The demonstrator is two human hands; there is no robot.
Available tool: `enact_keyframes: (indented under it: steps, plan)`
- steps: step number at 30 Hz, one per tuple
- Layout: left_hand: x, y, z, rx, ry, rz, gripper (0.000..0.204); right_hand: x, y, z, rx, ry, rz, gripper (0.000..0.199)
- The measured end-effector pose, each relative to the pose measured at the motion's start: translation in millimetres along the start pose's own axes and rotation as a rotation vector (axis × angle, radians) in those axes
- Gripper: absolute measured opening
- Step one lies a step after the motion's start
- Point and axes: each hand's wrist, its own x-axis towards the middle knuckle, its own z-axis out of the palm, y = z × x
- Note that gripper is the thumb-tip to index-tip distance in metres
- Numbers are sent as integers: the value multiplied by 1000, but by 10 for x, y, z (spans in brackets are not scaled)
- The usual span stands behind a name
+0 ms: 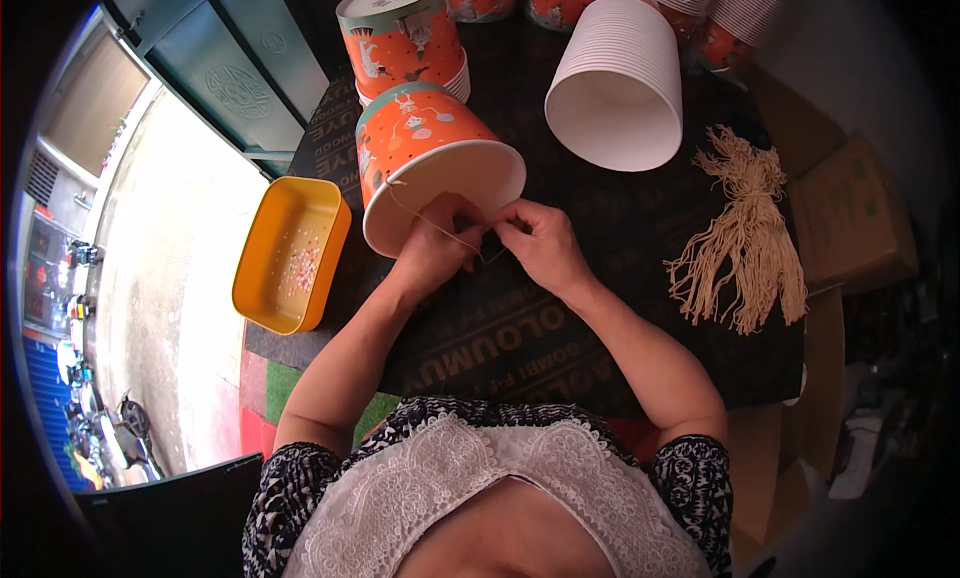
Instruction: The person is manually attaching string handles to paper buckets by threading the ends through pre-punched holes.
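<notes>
An orange paper bucket (425, 128) with a green band and printed figures lies tilted, its white mouth facing me. A thin pale cord (425, 216) is fixed at the left of its rim and runs across the mouth and over my left hand. My left hand (438, 243) reaches into the mouth, its fingers curled at the right side of the rim and partly hidden. Close beside it, my right hand (545, 243) pinches at the same spot on the rim. The cord's free end seems to be between the fingertips, but they cover it.
A yellow plastic tub (340, 223) with small pale and reddish bits stands left. Behind are stacked orange buckets (400, 48) and nested white buckets (628, 78). A tied bundle of beige cords (745, 238) lies right, near a cardboard box (858, 218). The dark printed tabletop (490, 348) carries them.
</notes>
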Motion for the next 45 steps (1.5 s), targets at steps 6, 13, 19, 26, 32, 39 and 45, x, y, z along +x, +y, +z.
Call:
enact_keyframes:
  steps: [6, 13, 19, 26, 32, 39, 45]
  plan:
    - [-18, 41, 1, 6, -21, 12, 7, -2, -43, -13, -31, 8, 7, 8]
    - [-23, 25, 6, 93, -28, 45, 9, 9, -23, -7, -17, 16, 31, 8]
    - [-17, 6, -6, 56, -28, -8, 8, 8, -29, -10, 3, 23, 9, 10]
    - [-18, -4, 11, 88, -24, -5, 13, 10, -1, 4, 18, 35, -7, 10]
    - [-16, -24, 18, 52, -23, 26, 18, 11, -15, -7, 0, 24, 11, 11]
    - [0, -51, 18, 48, -32, 33, 19, 11, 8, -10, -8, 35, 12, 11]
    - [-4, -56, 29, 40, -26, 30, 16, 6, -21, -14, -25, 0, 37, 10]
